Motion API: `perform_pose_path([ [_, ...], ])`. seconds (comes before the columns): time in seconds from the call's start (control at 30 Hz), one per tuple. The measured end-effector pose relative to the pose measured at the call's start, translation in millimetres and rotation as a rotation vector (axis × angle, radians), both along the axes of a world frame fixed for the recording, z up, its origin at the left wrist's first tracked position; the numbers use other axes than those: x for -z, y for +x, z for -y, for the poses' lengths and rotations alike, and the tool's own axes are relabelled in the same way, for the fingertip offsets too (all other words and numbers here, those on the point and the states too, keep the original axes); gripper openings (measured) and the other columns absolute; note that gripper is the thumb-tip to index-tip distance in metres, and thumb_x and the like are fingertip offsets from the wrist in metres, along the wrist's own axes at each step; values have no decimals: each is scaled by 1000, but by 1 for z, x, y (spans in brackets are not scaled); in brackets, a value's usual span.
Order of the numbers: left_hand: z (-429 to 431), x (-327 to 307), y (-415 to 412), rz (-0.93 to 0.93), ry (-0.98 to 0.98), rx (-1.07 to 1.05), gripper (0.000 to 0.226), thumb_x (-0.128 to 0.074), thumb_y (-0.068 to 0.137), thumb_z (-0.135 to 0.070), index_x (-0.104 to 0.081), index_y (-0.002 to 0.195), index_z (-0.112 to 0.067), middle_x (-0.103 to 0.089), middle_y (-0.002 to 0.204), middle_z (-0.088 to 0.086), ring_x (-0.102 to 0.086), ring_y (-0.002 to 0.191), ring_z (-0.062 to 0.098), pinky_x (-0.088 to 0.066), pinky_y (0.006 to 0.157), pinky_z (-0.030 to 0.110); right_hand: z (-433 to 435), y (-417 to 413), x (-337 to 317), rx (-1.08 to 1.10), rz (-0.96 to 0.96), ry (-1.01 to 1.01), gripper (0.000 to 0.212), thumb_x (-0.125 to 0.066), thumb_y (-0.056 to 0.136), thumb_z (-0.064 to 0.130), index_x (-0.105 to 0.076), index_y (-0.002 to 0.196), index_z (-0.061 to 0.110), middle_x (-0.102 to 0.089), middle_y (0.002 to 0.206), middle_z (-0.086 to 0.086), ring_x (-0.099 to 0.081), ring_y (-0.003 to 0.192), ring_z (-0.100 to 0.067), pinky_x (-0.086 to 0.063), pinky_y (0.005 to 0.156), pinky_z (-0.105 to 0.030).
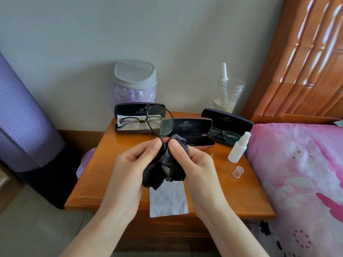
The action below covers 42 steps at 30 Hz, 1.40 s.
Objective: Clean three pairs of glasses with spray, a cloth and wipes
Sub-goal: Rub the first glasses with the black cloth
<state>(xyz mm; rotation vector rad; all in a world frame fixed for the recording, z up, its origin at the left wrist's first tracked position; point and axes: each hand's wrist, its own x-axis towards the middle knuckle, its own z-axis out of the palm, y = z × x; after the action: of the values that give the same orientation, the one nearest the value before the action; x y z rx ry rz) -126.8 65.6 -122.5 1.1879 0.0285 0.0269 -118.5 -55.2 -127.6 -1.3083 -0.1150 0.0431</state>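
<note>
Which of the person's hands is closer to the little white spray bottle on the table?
The right hand. It holds the black cloth just left of the spray bottle; the left hand, pinching the glasses, is farther left again.

Home bedroom. Bed (297,164) with pink floral sheet at right of frame; carved wooden headboard (306,62) upper right. Wooden bedside bench (104,175) at centre, against plain grey wall (167,34). Small swing-lid bin (135,75) with purple liner, upper centre. Purple rolled mat (24,112) at left; tiled floor (37,225) lower left.
</note>
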Motion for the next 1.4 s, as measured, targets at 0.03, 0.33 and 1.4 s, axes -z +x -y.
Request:
perform_pose_path([
  [0.03,0,0,0,-2,-5,-1,25,-59,74,-32,-78,89,-22,-76,93,3,-72,89,13,-57,66,19,-1,0,1,-6,-1,0,30,-60,80,32,-73,88,7,-72,85,-16,-70,85,-20,-56,76,-25],
  [0.33,3,-2,-4,49,77,-3,25,-57,72,-39,-78,78,-26,-75,81,1,-71,79,11,-56,65,22,-2,1,-3,-1,7,-10,25,-72,68,26,-73,86,9,-73,75,-1,-70,76,-10,-52,64,-16],
  [1.4,-8,-2,4,9,-43,-65,27,-60,70,-38,-77,86,-26,-70,72,-9,-71,73,12,-57,57,26,-1,-7,0,-169,6,-92,21,-68,79,14,-72,99,7,-76,89,-4,-71,87,-11,-52,72,-15],
])
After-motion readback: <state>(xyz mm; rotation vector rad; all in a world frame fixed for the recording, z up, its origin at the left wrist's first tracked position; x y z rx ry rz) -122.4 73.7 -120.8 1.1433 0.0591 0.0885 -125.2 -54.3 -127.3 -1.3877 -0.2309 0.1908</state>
